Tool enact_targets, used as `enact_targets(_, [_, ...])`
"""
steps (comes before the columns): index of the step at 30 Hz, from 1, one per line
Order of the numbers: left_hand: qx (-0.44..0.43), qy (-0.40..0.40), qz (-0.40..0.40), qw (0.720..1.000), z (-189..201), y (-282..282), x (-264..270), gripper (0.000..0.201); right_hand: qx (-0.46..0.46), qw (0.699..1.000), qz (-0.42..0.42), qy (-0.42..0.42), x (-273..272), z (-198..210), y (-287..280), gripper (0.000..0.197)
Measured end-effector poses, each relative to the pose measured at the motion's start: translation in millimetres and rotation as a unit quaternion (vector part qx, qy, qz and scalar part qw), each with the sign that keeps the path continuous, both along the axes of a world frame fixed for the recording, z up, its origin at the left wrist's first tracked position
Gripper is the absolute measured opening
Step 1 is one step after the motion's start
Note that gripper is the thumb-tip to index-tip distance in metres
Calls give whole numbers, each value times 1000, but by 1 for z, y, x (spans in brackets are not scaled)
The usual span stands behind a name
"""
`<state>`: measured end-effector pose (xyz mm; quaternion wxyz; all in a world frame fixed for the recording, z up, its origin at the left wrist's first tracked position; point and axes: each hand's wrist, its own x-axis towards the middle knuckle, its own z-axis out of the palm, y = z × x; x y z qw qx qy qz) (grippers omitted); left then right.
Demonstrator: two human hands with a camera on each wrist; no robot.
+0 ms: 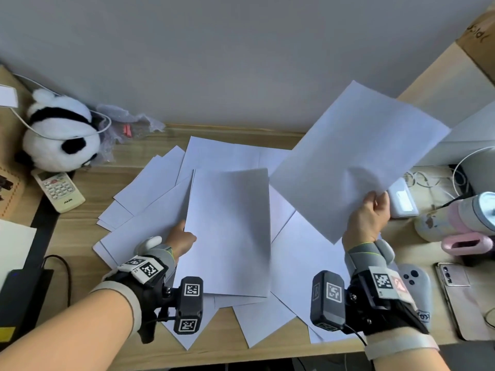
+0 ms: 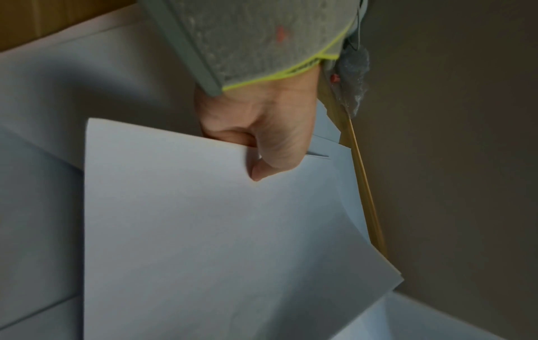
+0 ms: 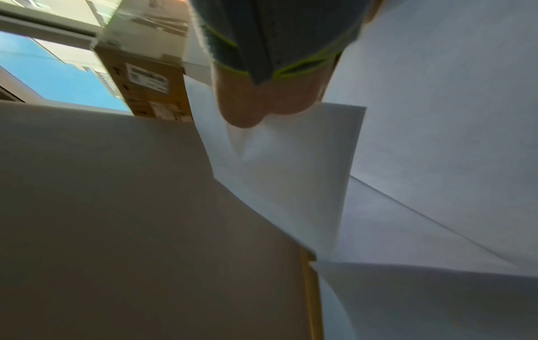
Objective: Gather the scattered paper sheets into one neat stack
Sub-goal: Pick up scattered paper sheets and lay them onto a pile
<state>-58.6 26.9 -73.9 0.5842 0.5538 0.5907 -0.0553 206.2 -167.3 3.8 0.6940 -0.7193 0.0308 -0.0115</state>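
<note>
Several white paper sheets (image 1: 150, 188) lie fanned and overlapping across the wooden desk (image 1: 80, 226). My left hand (image 1: 182, 236) pinches the left edge of a thin stack of sheets (image 1: 230, 231) held just above the pile; in the left wrist view the thumb of that left hand (image 2: 262, 147) lies on top of the stack (image 2: 209, 241). My right hand (image 1: 371, 212) pinches the near corner of a single sheet (image 1: 356, 156) lifted in the air to the right, tilted. In the right wrist view the right hand (image 3: 262, 103) holds that sheet (image 3: 291, 165).
A panda plush (image 1: 59, 135) and a remote control (image 1: 57, 190) sit at the left. At the right are a white device (image 1: 401, 199), a pink-and-white bottle (image 1: 460, 218), cables, a grey controller (image 1: 415, 285) and a phone (image 1: 458, 295). A cardboard box (image 1: 479, 41) stands far right.
</note>
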Motion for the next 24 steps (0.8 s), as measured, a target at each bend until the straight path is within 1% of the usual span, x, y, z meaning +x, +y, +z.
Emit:
enact_targets(3, [-13, -1, 2, 1000, -2, 1, -2, 48, 35, 995, 77, 54, -5, 13, 2, 29])
enact_targets(6, [-20, -6, 4, 1000, -2, 0, -2, 48, 77, 979, 154, 108, -22, 16, 1, 28])
enact_targets(7, [-22, -7, 5, 1000, -4, 0, -4, 49, 76, 972, 183, 125, -29, 16, 1, 28])
enact_targets(8, [-25, -9, 5, 1000, -5, 0, -5, 49, 58, 964, 214, 146, -36, 9, 1, 27])
enact_targets(10, [-39, -18, 23, 999, -8, 0, -6, 46, 1, 936, 289, 201, -51, -10, 2, 25])
enact_targets(12, [-39, -29, 53, 997, -5, -2, -5, 38, -91, 907, 333, 241, -64, -38, 3, 27])
enact_targets(13, [-38, -34, 71, 996, -2, -3, -5, 38, -138, 897, 338, 248, -70, -52, 4, 29])
enact_targets(14, [-46, -39, 91, 994, -1, -3, -5, 43, -182, 889, 339, 247, -77, -63, 6, 31])
enact_targets(15, [-59, -44, 108, 991, 0, -3, -7, 52, -214, 882, 341, 246, -84, -71, 8, 32])
enact_targets(16, [-72, -53, 112, 990, -1, -3, -8, 60, -239, 874, 345, 245, -90, -78, 10, 31])
enact_targets(17, [-77, -60, 102, 990, -2, -3, -8, 63, -255, 867, 350, 244, -96, -83, 12, 31])
enact_targets(20, [-58, -62, 40, 996, -1, -8, -11, 49, -304, 852, 348, 246, -108, -91, 17, 28])
enact_targets(22, [-47, -79, 30, 995, 3, -9, -12, 45, -321, 863, 317, 227, -110, -88, 19, 17])
enact_targets(23, [-51, -90, 34, 994, 4, -7, -12, 45, -310, 877, 293, 219, -110, -85, 19, 8])
enact_targets(24, [-61, -104, 41, 992, 4, -4, -13, 46, -294, 887, 277, 224, -110, -81, 18, 11])
